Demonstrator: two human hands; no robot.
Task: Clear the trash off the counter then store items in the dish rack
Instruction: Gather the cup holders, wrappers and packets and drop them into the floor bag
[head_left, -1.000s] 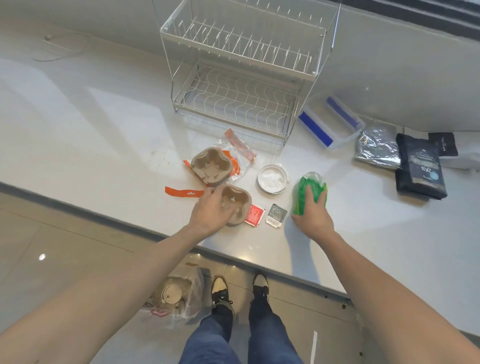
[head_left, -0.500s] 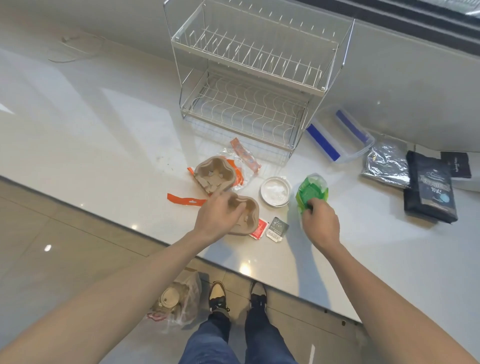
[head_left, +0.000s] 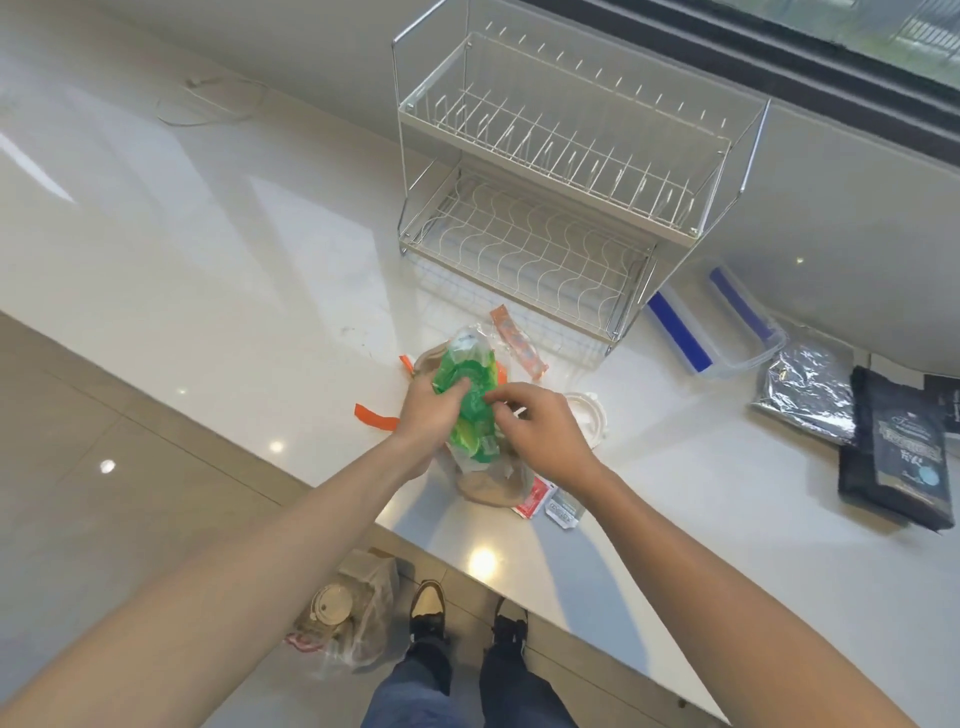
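We grip the green wrapper (head_left: 465, 402) in our left hand (head_left: 428, 415) above the cardboard cup holder (head_left: 488, 486) near the counter (head_left: 208, 249) edge, while our right hand (head_left: 545, 431) pinches at its crumpled side. Because the plastic looks slippery and bunched, it could slide free and knock the red packet (head_left: 531, 500) off the edge.

- The counter (head_left: 234, 249) lies bare and wide on the left, from its front edge back to the wall.
- The dish rack (head_left: 561, 176) stands at the back; both tiers are open from the front.
- Right of it, a clear container (head_left: 727, 332), a silver pouch (head_left: 805, 389) and a black bag (head_left: 893, 452) crowd the way.
- Wrappers and a white lid (head_left: 589, 415) lie around both hands.
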